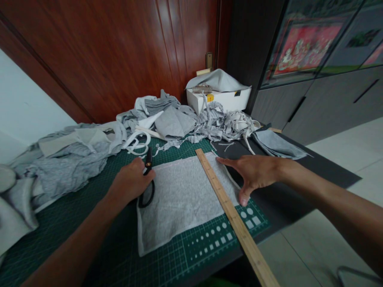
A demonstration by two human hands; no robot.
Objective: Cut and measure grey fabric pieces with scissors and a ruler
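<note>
A grey piece of fabric (179,191) lies flat on a green cutting mat (176,259), with a pale edge along its sides. Across its right part runs a wooden ruler (221,193), slanting down past the table's front edge. My left hand (131,179) is closed around black-handled scissors (149,161) at the fabric's left edge; one handle loop hangs below my fingers, over the cloth. My right hand (254,171) is spread, index finger and thumb touching down along the fabric's right edge, just right of the ruler. Its other fingers are partly hidden.
Heaps of grey fabric (74,159) line the table's left and back. Behind the fabric lie white scissors-like loops (139,143) and tangled strips (215,119). A white box (233,101) stands at the back; folded grey cloth (277,143) lies right.
</note>
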